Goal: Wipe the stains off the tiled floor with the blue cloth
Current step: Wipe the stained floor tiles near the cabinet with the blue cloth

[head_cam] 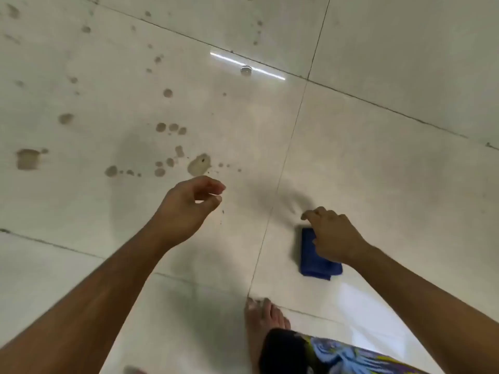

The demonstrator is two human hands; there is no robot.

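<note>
The blue cloth (314, 259) — folded into a soft oblong — is lying flat on the glossy pale tiled floor (378, 157), its long axis running away from the person. The right hand (334, 236) is hovering over it, fingers loosely curled, grasping nothing. The left hand (186, 209) is hanging relaxed and released near brownish, blotchy stains (199, 164).

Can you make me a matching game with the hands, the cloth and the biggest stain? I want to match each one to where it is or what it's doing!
Things:
1. left hand
2. right hand
3. cloth
4. biggest stain

Places or states:
A. brown, on the tile just beyond the left hand
B. blue, folded, flat on the floor
C. in the air, holding nothing
D. over the cloth

Pairs: 1-C, 2-D, 3-B, 4-A
</note>
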